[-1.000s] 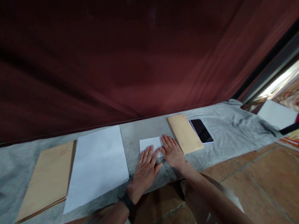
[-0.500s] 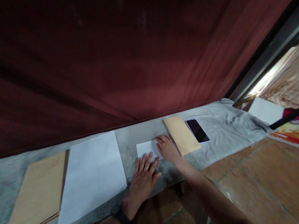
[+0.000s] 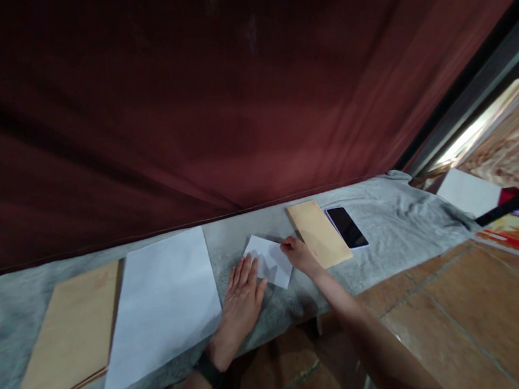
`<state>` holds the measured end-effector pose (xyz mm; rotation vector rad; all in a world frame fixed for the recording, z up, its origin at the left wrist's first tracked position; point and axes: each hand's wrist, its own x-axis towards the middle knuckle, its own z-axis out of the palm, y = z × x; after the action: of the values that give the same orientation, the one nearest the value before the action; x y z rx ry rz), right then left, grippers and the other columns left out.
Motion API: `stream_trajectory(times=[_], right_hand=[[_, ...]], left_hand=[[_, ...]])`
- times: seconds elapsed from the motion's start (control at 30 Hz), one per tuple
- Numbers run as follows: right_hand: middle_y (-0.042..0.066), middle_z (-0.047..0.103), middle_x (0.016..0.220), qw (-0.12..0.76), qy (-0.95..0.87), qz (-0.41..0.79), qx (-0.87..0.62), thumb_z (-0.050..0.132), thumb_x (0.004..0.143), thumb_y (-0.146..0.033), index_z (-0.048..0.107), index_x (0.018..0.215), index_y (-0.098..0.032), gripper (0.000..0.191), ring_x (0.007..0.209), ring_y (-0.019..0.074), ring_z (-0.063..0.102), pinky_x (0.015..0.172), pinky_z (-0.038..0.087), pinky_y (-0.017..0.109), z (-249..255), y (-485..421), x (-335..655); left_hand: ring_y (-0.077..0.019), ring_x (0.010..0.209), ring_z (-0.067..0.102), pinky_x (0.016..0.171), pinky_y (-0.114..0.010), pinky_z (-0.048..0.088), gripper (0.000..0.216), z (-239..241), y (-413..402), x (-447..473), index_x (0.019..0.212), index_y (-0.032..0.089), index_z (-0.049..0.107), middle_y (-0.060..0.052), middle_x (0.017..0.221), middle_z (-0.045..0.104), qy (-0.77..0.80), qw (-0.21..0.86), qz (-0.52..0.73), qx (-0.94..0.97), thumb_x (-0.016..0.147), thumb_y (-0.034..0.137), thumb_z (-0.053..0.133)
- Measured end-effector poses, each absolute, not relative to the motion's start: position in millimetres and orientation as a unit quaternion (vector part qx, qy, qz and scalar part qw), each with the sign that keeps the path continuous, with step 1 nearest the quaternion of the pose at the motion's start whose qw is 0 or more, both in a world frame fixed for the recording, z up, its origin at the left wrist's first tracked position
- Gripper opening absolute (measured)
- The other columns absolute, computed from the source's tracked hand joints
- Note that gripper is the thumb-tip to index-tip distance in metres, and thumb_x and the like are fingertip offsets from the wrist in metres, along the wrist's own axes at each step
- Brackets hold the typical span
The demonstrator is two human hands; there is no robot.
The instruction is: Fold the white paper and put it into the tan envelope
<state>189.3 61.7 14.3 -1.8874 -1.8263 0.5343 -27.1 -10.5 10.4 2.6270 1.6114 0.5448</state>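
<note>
Left hand (image 3: 241, 292) flat, palm down on grey cloth (image 3: 384, 231), fingertips touching near edge of folded white paper (image 3: 270, 260). Right hand (image 3: 299, 254) pinches paper's right corner, fingers curled; paper sits askew, one corner pointing away. Small brown envelope (image 3: 319, 233) just right of right hand, black phone (image 3: 346, 227) beside it. Large white sheet (image 3: 162, 304) and big brown envelope (image 3: 59, 342) further left. Dark red curtain (image 3: 231, 98) behind, brown floor tiles (image 3: 463, 321) nearer camera
</note>
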Motion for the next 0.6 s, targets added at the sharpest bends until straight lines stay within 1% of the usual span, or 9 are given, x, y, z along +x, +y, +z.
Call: stream_trajectory(times=[0.1, 0.2, 0.3, 0.4, 0.5, 0.6], right_hand=[[0.005, 0.077, 0.083, 0.247, -0.655, 0.201, -0.685, 0.051, 0.094, -0.015, 0.073, 0.091, -0.019, 0.023, 0.079, 0.0184, 0.072, 0.066, 0.05, 0.023, 10, 62, 193], [0.004, 0.076, 0.086, 0.269, -0.662, 0.211, -0.668, 0.05, 0.094, -0.015, 0.072, 0.096, -0.02, 0.023, 0.083, 0.0188, 0.071, 0.069, 0.05, 0.024, 10, 63, 196], [0.003, 0.076, 0.088, 0.288, -0.682, 0.233, -0.63, 0.049, 0.095, -0.016, 0.07, 0.098, -0.02, 0.022, 0.084, 0.0172, 0.071, 0.072, 0.051, 0.023, 14, 68, 199], [0.0, 0.075, 0.087, 0.294, -0.707, 0.258, -0.589, 0.047, 0.095, -0.017, 0.071, 0.095, -0.019, 0.024, 0.082, 0.015, 0.07, 0.072, 0.052, 0.022, 19, 72, 202], [-0.001, 0.075, 0.088, 0.294, -0.722, 0.266, -0.567, 0.05, 0.095, -0.018, 0.072, 0.093, -0.02, 0.023, 0.084, 0.0141, 0.07, 0.077, 0.052, 0.022, 21, 76, 199], [0.001, 0.076, 0.094, 0.291, -0.723, 0.252, -0.573, 0.054, 0.094, -0.016, 0.074, 0.096, -0.022, 0.021, 0.09, 0.0154, 0.07, 0.085, 0.052, 0.024, 21, 79, 190]], left_hand=[[-0.0267, 0.149, 0.037, 0.12, -0.049, 0.037, 0.055, 7, -16, -21, 0.154, 0.013, 0.041, -0.015, 0.159, 0.043, 0.495, 0.012, 0.175, 0.851, 0.106, 0.041, 0.034], [-0.0278, 0.148, 0.041, 0.118, -0.049, 0.04, 0.052, 8, -24, -12, 0.149, 0.015, 0.048, -0.015, 0.156, 0.047, 0.471, 0.008, 0.167, 0.866, 0.105, 0.042, 0.037], [-0.027, 0.142, 0.048, 0.117, -0.048, 0.041, 0.047, 18, -26, -5, 0.143, 0.018, 0.055, -0.013, 0.152, 0.053, 0.463, 0.017, 0.17, 0.869, 0.105, 0.041, 0.037], [-0.0247, 0.137, 0.053, 0.116, -0.045, 0.043, 0.046, 27, -20, -3, 0.141, 0.017, 0.057, -0.012, 0.149, 0.056, 0.473, 0.033, 0.197, 0.858, 0.107, 0.038, 0.035], [-0.0255, 0.14, 0.05, 0.116, -0.046, 0.044, 0.046, 27, -15, -4, 0.14, 0.015, 0.057, -0.013, 0.151, 0.054, 0.481, 0.036, 0.206, 0.851, 0.107, 0.038, 0.035], [-0.0285, 0.144, 0.045, 0.117, -0.048, 0.042, 0.047, 17, -17, -5, 0.142, 0.013, 0.055, -0.016, 0.154, 0.049, 0.474, 0.02, 0.182, 0.861, 0.105, 0.038, 0.04]])
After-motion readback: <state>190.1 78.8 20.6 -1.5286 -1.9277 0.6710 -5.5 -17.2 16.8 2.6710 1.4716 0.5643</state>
